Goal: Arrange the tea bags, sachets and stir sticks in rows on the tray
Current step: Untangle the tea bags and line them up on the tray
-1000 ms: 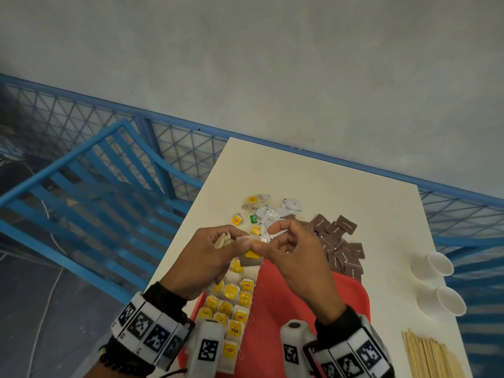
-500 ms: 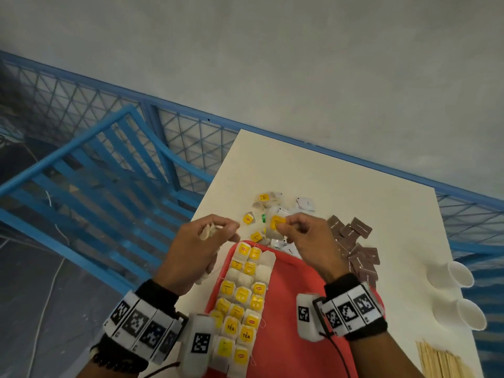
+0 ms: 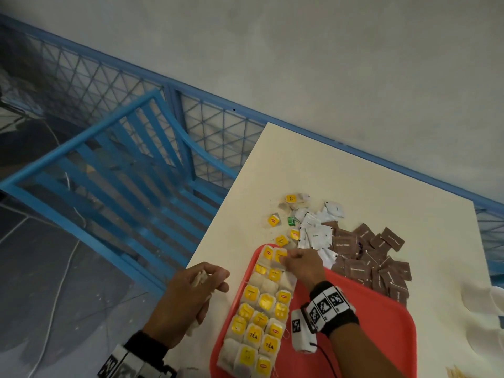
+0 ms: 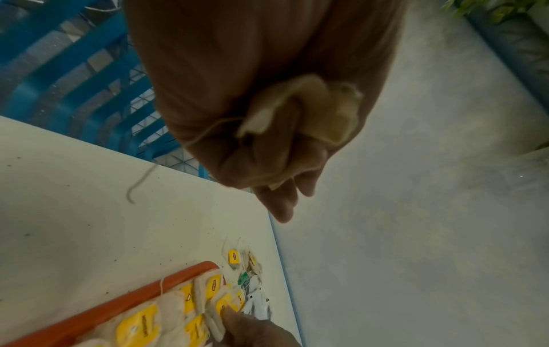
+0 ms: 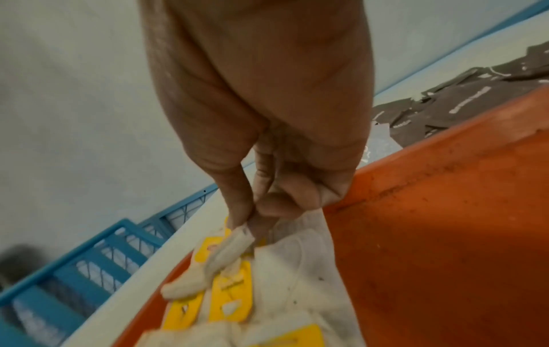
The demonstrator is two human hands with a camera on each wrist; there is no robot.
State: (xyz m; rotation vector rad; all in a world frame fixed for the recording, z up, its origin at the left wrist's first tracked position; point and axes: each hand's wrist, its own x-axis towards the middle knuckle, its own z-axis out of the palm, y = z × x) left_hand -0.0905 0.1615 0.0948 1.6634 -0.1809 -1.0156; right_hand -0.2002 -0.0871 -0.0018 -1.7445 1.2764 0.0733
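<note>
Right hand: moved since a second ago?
Yes. The right hand came down from above the loose pile onto the far end of the red tray, pinching a tea bag.

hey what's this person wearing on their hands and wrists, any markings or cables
Both hands, left hand and right hand, are bare. Each wrist carries a black band with white squares printed with black square-code markers. A white camera block with its own code marker sits at the right wrist, trailing a thin dark cable.

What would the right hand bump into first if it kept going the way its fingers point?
Probably the tray's far rim, then loose tea bags on the table. The right hand pinches a tea bag there; depth is unclear.
</note>
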